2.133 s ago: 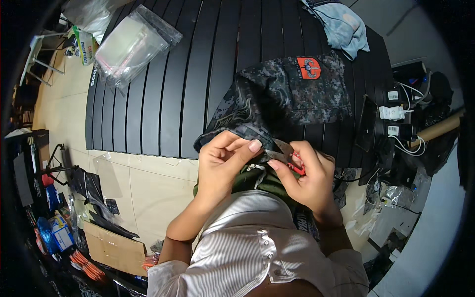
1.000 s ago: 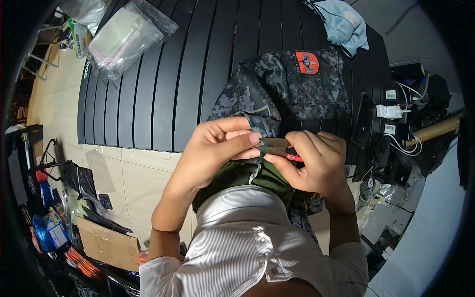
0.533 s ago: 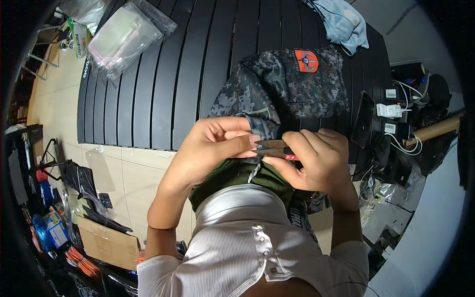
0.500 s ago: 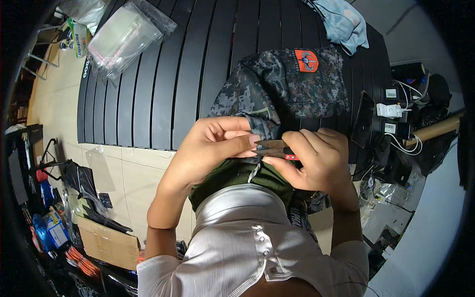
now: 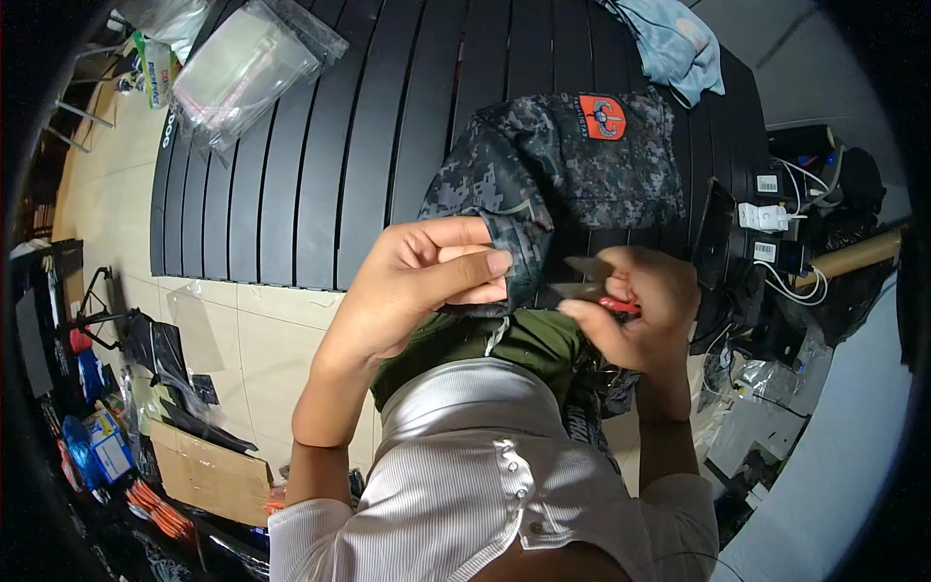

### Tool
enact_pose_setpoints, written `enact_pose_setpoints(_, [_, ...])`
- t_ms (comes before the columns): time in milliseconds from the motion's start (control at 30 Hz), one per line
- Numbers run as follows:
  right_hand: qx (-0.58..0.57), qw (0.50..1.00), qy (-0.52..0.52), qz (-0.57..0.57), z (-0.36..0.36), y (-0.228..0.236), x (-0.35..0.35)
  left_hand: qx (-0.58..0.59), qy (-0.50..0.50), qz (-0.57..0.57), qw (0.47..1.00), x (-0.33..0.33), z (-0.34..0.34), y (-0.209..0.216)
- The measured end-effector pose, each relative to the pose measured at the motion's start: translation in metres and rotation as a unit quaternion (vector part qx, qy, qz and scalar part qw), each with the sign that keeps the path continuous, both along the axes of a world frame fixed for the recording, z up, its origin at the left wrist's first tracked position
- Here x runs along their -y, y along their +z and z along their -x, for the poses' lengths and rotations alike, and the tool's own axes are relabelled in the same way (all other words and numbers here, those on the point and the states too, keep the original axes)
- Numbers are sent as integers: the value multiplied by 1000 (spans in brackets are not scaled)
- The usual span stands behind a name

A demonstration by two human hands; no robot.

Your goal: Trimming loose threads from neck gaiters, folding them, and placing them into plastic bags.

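Note:
A dark digital-camouflage fabric piece (image 5: 606, 179), with an orange-red patch (image 5: 602, 117) on it, lies partly on the table. My left hand (image 5: 412, 281) pinches its near edge between thumb and fingers, raising it at the table's front edge. To the right of that edge, my right hand (image 5: 648, 303) is wrapped round small red-handled thread snips (image 5: 580, 290). The blades are apart, blurred by motion, and point left toward the fabric without touching it. Part of the handle is hidden in my fingers.
The black slatted table (image 5: 369, 155) carries clear plastic bags (image 5: 242, 82) at the far left and a light blue cloth (image 5: 669, 48) at the far right. Power strips with white plugs (image 5: 764, 216) sit at the right. A cardboard box (image 5: 208, 464) stands low on the left.
My right hand has drawn the snips rightward, away from the fabric edge and my left fingers, and their blades have spread. My left hand still pinches the cloth, now turned slightly.

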State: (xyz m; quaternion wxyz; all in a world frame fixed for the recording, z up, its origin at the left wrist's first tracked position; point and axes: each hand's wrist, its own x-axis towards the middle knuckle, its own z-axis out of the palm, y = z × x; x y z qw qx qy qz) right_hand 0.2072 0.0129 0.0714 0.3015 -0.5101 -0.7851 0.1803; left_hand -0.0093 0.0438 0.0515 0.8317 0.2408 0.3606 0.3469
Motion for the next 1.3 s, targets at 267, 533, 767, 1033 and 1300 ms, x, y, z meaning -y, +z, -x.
enact_pose_setpoints(267, [-245, 928, -19, 281, 11, -3, 18, -19, 15, -5, 1000, 4, -4, 1])
enact_pose_setpoints(533, [-173, 974, -103, 104, 35, -20, 30, 6, 38, -22, 999, 9, -12, 6])
enact_pose_setpoints(767, [-130, 978, -130, 97, 44, -11, 32, 18, 88, -15, 996, 13, -15, 1])
enact_pose_setpoints(1033, [-93, 985, -128, 68, 44, -8, 28, -15, 114, -69, 991, 16, -15, 0])
enact_pose_setpoints(1300, [-99, 985, -124, 65, 47, -7, 25, -51, 83, -152, 984, 17, -11, -2])
